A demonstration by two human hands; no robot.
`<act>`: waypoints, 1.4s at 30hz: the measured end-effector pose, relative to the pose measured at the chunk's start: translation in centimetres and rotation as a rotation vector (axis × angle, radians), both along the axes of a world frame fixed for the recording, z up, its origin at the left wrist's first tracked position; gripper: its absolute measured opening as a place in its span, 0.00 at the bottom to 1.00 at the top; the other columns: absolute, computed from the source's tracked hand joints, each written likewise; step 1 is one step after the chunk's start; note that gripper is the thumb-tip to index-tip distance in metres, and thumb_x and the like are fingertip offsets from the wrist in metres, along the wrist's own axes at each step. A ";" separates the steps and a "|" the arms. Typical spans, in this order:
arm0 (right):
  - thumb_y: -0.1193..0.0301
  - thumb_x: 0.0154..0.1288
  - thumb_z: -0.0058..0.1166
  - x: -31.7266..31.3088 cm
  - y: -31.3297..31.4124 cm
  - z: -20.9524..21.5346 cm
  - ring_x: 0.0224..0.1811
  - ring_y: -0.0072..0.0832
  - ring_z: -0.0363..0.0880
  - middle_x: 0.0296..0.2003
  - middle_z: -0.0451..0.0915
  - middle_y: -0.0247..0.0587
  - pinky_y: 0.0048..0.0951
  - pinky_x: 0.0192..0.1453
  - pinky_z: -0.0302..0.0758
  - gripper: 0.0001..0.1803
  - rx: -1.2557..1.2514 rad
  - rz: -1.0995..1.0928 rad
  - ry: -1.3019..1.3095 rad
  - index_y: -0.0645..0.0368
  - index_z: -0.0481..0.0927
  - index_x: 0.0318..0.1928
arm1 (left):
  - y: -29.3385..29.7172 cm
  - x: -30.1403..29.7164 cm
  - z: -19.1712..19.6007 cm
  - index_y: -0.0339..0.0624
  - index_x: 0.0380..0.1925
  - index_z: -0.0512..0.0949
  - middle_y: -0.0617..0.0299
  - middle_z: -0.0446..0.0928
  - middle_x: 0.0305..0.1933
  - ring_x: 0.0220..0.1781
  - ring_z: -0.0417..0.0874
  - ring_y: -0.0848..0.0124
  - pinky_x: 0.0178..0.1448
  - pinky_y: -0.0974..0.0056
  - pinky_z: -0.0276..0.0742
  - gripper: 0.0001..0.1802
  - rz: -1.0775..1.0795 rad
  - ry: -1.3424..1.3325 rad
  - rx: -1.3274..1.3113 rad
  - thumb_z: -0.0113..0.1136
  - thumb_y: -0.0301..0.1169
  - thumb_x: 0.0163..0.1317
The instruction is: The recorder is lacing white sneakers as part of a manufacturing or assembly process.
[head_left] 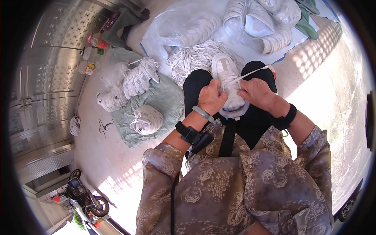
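Observation:
A white shoe [227, 74] lies on my lap, toe pointing away from me. My left hand [211, 98] is closed on the shoe's left side and pinches the lace near the eyelets. My right hand [256, 93] grips the shoe's right side and holds a white lace [254, 72] that runs taut up to the right. Both wrists wear black bands; the left also has a pale green bangle.
Bundles of white laces [196, 56] lie ahead on a plastic sheet. More lace bundles [137, 80] rest on a green cloth [164, 102] at my left. Bottles [89, 67] stand by a metal door [51, 70]. A motorbike [84, 197] is at the lower left.

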State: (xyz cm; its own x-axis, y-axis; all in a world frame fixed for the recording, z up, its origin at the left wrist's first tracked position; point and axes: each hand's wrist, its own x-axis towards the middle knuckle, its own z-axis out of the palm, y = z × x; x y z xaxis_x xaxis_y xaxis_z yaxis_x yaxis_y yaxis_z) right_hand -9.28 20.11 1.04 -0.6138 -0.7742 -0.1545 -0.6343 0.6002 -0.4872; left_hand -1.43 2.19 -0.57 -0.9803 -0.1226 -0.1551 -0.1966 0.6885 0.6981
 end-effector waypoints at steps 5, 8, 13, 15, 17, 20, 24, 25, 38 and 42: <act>0.63 0.54 0.53 0.4 0.2 -0.1 0.38 0.43 0.77 0.30 0.78 0.49 0.40 0.43 0.73 0.12 0.055 -0.043 -0.006 0.60 0.75 0.32 | 0.7 -0.2 -0.5 0.37 0.31 0.69 0.54 0.72 0.17 0.23 0.77 0.56 0.31 0.57 0.72 0.15 0.016 0.127 -0.096 0.59 0.32 0.43; 0.64 0.55 0.52 0.8 0.4 -0.3 0.39 0.42 0.77 0.31 0.78 0.49 0.39 0.44 0.73 0.12 0.033 -0.069 0.013 0.61 0.75 0.33 | 1.1 -0.7 0.6 0.35 0.35 0.68 0.45 0.76 0.28 0.36 0.78 0.47 0.44 0.51 0.72 0.18 -0.006 -0.061 -0.130 0.56 0.33 0.44; 0.63 0.57 0.51 1.1 0.6 0.0 0.40 0.40 0.77 0.32 0.78 0.48 0.38 0.45 0.73 0.13 -0.023 -0.060 0.049 0.62 0.75 0.33 | 1.2 -0.2 -0.1 0.35 0.36 0.69 0.47 0.75 0.25 0.32 0.78 0.50 0.41 0.54 0.72 0.19 0.018 -0.018 -0.218 0.57 0.34 0.44; 0.63 0.57 0.52 1.2 0.6 0.2 0.42 0.39 0.77 0.32 0.79 0.48 0.37 0.46 0.73 0.13 0.020 -0.064 0.017 0.62 0.75 0.34 | 1.1 -0.3 -0.7 0.35 0.34 0.69 0.52 0.74 0.19 0.26 0.78 0.54 0.35 0.56 0.74 0.18 0.006 0.073 -0.288 0.58 0.34 0.44; 0.63 0.57 0.52 1.1 0.7 0.0 0.42 0.39 0.77 0.33 0.79 0.48 0.37 0.46 0.73 0.13 0.006 -0.061 0.032 0.62 0.75 0.34 | 1.2 -0.5 -0.5 0.35 0.34 0.69 0.50 0.75 0.19 0.26 0.79 0.53 0.35 0.56 0.74 0.18 0.052 -0.068 -0.179 0.58 0.34 0.44; 0.63 0.57 0.52 0.9 1.1 -0.5 0.42 0.39 0.77 0.33 0.79 0.47 0.37 0.46 0.73 0.13 0.011 -0.044 0.044 0.62 0.75 0.34 | 2.3 -0.7 1.1 0.33 0.35 0.68 0.39 0.76 0.32 0.37 0.76 0.43 0.47 0.49 0.70 0.20 0.023 -0.168 -0.213 0.57 0.34 0.44; 0.63 0.57 0.52 1.2 1.2 0.0 0.42 0.39 0.77 0.32 0.79 0.47 0.37 0.46 0.73 0.13 0.016 -0.028 0.044 0.62 0.75 0.34 | 2.2 -0.2 0.9 0.33 0.35 0.68 0.39 0.75 0.31 0.37 0.76 0.44 0.46 0.49 0.70 0.20 0.018 -0.113 -0.227 0.57 0.34 0.44; 0.63 0.57 0.52 1.2 1.1 0.0 0.42 0.39 0.77 0.32 0.79 0.47 0.37 0.46 0.73 0.13 0.017 -0.022 0.047 0.62 0.75 0.34 | 2.1 0.0 0.7 0.34 0.35 0.68 0.44 0.75 0.26 0.32 0.78 0.48 0.41 0.53 0.72 0.19 0.018 -0.038 -0.264 0.58 0.33 0.43; 0.62 0.53 0.53 1.0 1.0 -1.3 0.38 0.46 0.77 0.29 0.78 0.51 0.42 0.43 0.72 0.15 -0.134 -0.101 -0.185 0.62 0.74 0.31 | 0.2 2.1 -0.9 0.34 0.39 0.65 0.54 0.75 0.19 0.20 0.78 0.59 0.29 0.60 0.74 0.19 0.107 0.040 0.013 0.56 0.27 0.46; 0.60 0.53 0.54 1.5 0.5 -1.9 0.35 0.47 0.77 0.27 0.78 0.50 0.43 0.41 0.72 0.15 -0.139 -0.052 -0.061 0.60 0.75 0.29 | 0.2 3.0 -3.0 0.35 0.39 0.64 0.55 0.73 0.16 0.18 0.76 0.55 0.28 0.57 0.73 0.18 0.074 0.174 0.087 0.55 0.27 0.46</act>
State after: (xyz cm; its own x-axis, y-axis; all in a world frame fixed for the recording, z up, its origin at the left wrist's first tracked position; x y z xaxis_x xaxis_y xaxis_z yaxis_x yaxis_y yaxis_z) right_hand -7.73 20.58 -0.83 -0.6467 -0.7578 -0.0863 -0.5704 0.5556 -0.6050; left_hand 1.55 2.35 -3.53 -0.9821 -0.1886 0.0022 -0.1158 0.6123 0.7821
